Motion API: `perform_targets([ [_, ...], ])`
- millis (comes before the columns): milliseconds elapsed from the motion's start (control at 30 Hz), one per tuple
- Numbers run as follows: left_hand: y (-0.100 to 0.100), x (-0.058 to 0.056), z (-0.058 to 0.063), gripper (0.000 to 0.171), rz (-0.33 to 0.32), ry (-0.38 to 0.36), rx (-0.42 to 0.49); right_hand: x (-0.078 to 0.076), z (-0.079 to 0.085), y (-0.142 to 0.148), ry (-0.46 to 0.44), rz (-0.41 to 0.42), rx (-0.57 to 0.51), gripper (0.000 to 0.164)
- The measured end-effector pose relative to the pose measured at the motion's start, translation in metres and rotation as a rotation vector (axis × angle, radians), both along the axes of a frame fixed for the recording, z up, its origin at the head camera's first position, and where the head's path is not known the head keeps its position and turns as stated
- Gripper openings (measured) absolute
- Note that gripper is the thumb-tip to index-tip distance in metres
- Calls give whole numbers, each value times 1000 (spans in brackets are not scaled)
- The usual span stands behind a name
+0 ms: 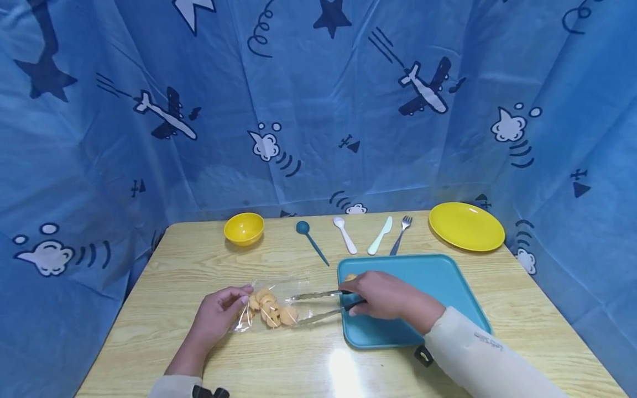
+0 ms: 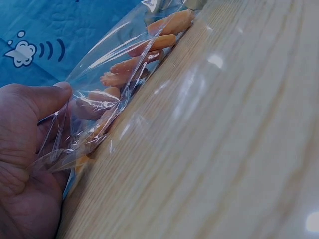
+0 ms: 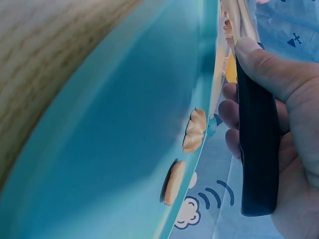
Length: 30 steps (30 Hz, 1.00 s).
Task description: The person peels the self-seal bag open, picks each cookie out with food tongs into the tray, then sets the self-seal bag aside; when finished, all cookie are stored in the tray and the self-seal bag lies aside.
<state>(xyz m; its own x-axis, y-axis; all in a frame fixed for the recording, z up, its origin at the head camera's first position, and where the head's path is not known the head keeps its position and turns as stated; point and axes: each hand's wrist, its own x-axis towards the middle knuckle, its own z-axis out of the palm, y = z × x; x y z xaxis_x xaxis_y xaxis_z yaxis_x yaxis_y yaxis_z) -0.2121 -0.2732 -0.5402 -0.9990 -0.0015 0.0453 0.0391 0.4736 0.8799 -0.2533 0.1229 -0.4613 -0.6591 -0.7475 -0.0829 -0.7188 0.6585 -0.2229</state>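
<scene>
My left hand (image 1: 217, 316) pinches the left end of a clear plastic bag (image 2: 112, 55) between thumb and fingers. Several small light-brown cookies (image 1: 271, 310) lie inside it on the table. In my right hand (image 1: 380, 294) are metal tongs (image 1: 318, 294) with black handles (image 3: 258, 134). Their two arms stand apart, pointing left, with the tips overlapping the right end of the bag beside the cookies. Beneath that hand is a teal tray (image 1: 423, 271). Two cookies (image 3: 194, 130) rest on the tray in the right wrist view; the hand partly covers one in the head view.
Behind, a yellow bowl (image 1: 244, 229) stands at left and a yellow plate (image 1: 466, 226) at right. Between them lie a dark teal spoon (image 1: 312, 243), a pale spoon (image 1: 345, 235), a pale green knife (image 1: 380, 236) and a fork (image 1: 401, 235). A blue curtain (image 1: 308, 110) surrounds the table.
</scene>
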Motion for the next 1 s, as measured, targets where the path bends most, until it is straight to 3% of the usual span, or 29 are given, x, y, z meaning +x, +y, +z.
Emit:
perform_targets([
  [333, 0, -1, -1, 22, -11, 1, 13, 2, -2, -6, 44, 22, -1, 49],
  [633, -1, -1, 0, 23, -11, 1, 9, 3, -3, -3, 77, -25, -28, 46],
  [1000, -1, -2, -2, 19, 2, -10, 19, 3, -10, -2, 132, -15, -49, 36],
])
